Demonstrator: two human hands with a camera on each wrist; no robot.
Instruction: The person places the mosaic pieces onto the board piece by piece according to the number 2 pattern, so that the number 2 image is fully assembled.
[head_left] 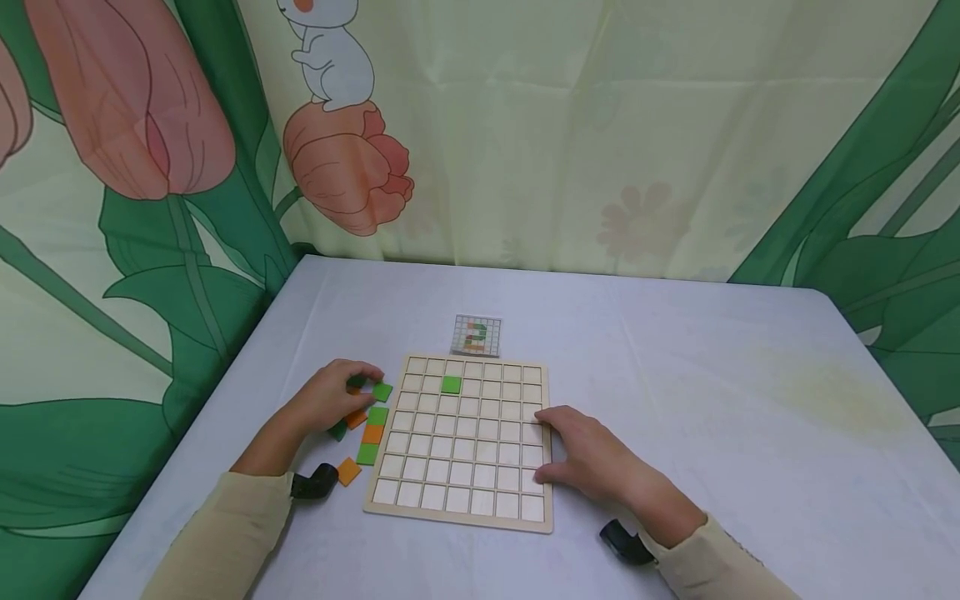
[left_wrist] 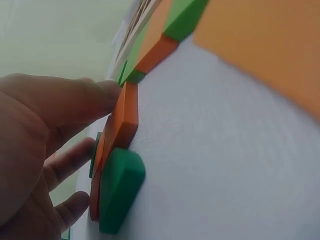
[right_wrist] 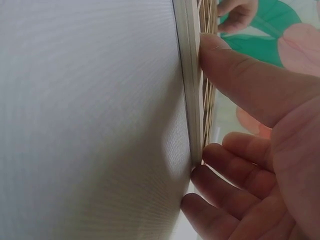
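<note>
A wooden grid board (head_left: 459,521) with white square cells lies on the table, one green tile (head_left: 451,384) set in its upper part. My left hand (head_left: 339,396) is over a loose group of green and orange tiles left of the board, thumb and fingers spread apart. In the left wrist view the thumb is at an orange tile (left_wrist: 126,117), and a dark green tile (left_wrist: 121,192) lies nearby. My right hand (head_left: 588,450) rests on the board's right edge, its thumb and fingertips touching the frame and the fingers loosely bent.
Behind the board lies a small pattern card (head_left: 476,336) with a gridded green and orange figure. Green and orange tiles (head_left: 372,434) line the board's left side. A single orange tile (head_left: 348,472) lies nearer the front. The white-covered table (head_left: 712,375) meets a printed curtain at the back.
</note>
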